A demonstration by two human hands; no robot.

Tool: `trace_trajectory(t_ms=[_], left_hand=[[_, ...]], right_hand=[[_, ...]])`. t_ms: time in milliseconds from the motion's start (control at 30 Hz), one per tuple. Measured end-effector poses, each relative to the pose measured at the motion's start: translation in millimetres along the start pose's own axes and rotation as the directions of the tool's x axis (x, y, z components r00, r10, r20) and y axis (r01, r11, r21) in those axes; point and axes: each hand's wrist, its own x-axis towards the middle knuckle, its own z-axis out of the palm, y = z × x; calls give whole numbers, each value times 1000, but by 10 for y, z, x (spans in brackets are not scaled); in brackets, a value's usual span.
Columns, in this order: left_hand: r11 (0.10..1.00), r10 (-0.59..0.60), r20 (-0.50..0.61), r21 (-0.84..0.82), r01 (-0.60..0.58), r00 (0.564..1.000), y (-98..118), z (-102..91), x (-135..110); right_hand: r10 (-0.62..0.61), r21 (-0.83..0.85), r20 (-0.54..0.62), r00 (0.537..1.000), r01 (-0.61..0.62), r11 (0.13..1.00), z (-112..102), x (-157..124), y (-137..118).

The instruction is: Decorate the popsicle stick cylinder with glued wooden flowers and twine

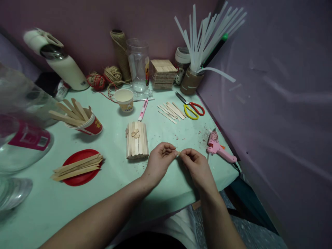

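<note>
My left hand (pixel 161 159) and my right hand (pixel 195 165) meet fingertip to fingertip above the near part of the table. Both are closed in a pinch on something tiny and pale, too small to name. Left of my left hand lies a small piece built of wooden craft sticks (pixel 137 147), with little rounded wood bits on it. A pink hot glue gun (pixel 220 149) rests to the right of my right hand. Beyond my hands are a loose pile of thin wooden sticks (pixel 171 111) and scissors (pixel 190 106) with red and yellow handles.
A pink utility knife (pixel 143 109) and a paper cup (pixel 124 101) stand farther back. On the left are a cup of craft sticks (pixel 90 124) and a red plate (pixel 80 180) bearing sticks. White glue sticks fill a brown jar (pixel 191 83). A purple wall (pixel 272 103) bounds the right side.
</note>
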Motion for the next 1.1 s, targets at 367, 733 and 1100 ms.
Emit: trace_trajectory(t_ms=[367,733,1100], left_hand=[[1000,-26,10,14,26,1000,26,-5,-11],[999,-33,8,24,33,999,28,-2,-9],[997,-67,10,-26,67,998,37,13,-13]], right_hand=[[-12,-6,21,1000,12,1000,-8,4,16],[-14,-17,32,999,15,1000,-14,-8,-6],[5,15,4,1000,-5,1000,-3,-5,6]])
